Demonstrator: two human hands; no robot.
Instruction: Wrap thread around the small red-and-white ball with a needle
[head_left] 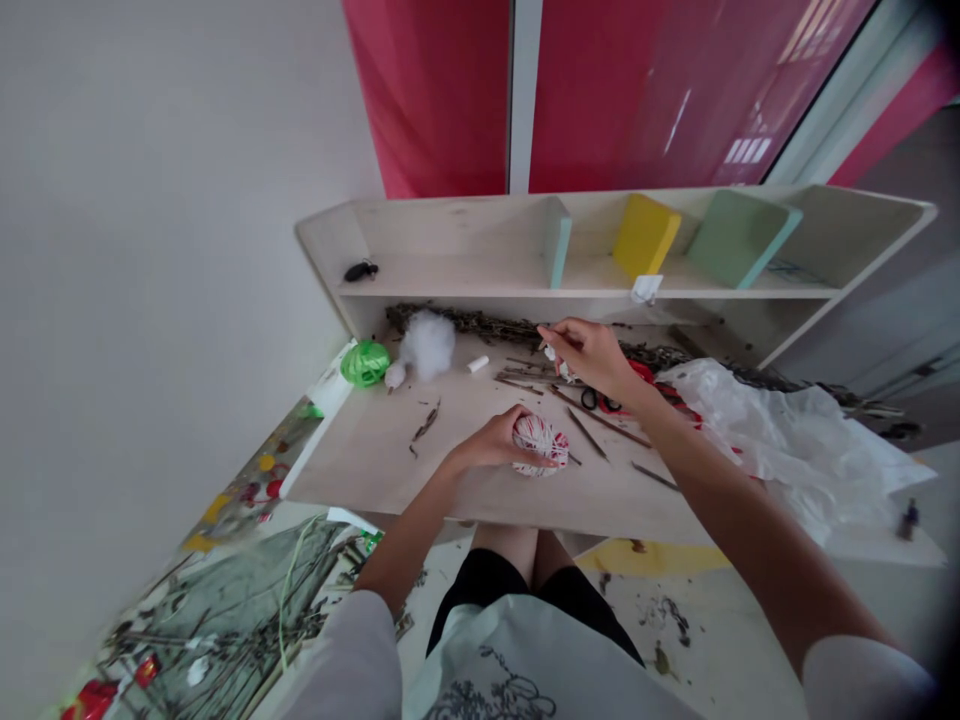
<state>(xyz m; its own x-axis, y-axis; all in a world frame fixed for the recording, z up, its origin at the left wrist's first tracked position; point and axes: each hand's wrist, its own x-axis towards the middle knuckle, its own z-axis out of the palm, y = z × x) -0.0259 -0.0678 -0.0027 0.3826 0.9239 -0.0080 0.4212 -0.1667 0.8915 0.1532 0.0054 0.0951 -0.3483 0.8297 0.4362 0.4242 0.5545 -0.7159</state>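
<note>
A ball wrapped in white and red string [535,446] rests in my left hand [491,440], whose fingers curve around its left side and underneath, low over the desk. Farther back and to the right, my right hand [585,352] is raised with thumb and forefinger pinched together; what it pinches is too small to make out. A crumpled white bit shows just below those fingers. Beneath the right hand lie thin brown sticks [592,434] and black-handled scissors [590,399].
Along the desk's back are a bundle of twigs [495,325], white fluff [429,345], a green ball [365,363] and a small white roll [478,364]. A crumpled plastic bag [795,430] covers the right side. Shelves [465,275] with coloured dividers stand behind. More twigs lie on the floor at left.
</note>
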